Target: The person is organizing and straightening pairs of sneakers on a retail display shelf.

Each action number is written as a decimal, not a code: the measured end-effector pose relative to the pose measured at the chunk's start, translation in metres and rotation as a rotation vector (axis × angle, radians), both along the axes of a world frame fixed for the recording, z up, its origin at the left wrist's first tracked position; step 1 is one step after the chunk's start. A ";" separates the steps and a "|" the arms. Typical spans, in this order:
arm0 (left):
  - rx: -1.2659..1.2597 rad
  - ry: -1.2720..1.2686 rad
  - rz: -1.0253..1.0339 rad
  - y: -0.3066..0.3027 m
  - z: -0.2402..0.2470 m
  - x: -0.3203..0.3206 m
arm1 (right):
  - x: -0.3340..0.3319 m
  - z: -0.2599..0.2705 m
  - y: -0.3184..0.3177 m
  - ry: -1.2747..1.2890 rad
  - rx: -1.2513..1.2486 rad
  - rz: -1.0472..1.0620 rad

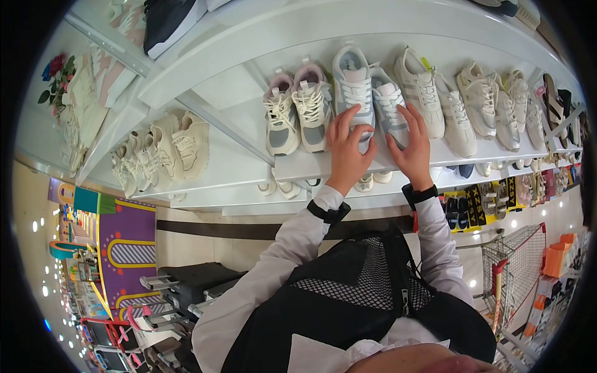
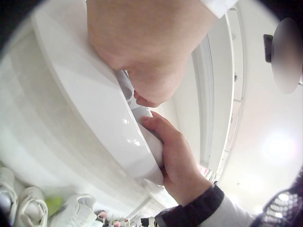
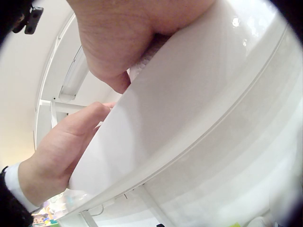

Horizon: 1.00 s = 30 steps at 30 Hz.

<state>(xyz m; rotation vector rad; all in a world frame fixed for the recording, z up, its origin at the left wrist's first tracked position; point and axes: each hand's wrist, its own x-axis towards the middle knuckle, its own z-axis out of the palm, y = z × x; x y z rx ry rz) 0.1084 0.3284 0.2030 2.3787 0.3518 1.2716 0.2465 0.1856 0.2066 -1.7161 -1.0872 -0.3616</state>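
As both arms reach up to the white shelf (image 1: 298,166), the left hand (image 1: 348,149) drapes over the toe of the grey-blue sneaker (image 1: 353,78), fingers fanned across the upper and thumb tucked round its side. And there's the right hand (image 1: 411,144) doing much the same on the second sneaker (image 1: 387,99), fingers laid lengthwise and only slightly apart, thumb hooked on the inner edge.

Both shoes sit flat on the shelf with their toes at the front lip, side by side and touching. The pink-trimmed pair (image 1: 297,109) is just beside them on one flank and the beige sneaker (image 1: 421,84) hard up against the other. Tight quarters, this!

To my eye the smart play is an even hold: thumbs well round the toe caps, both shoes handled level and together, drawn straight toward the body so neither neighbour gets nudged. In the wrist cameras the shelf edge hides most of the fingers, so how firmly they bite I can't tell.
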 end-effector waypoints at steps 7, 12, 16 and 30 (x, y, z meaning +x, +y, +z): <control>-0.003 0.005 -0.010 0.001 -0.001 0.000 | -0.001 0.003 0.000 -0.009 0.012 0.006; 0.024 0.003 -0.004 0.002 0.001 -0.001 | -0.002 0.004 0.001 -0.003 0.013 -0.003; 0.023 0.001 -0.013 0.002 0.002 -0.001 | -0.001 0.001 0.001 -0.017 0.016 -0.009; -0.001 -0.023 -0.027 0.003 0.002 -0.001 | -0.002 0.004 0.002 -0.030 -0.015 -0.027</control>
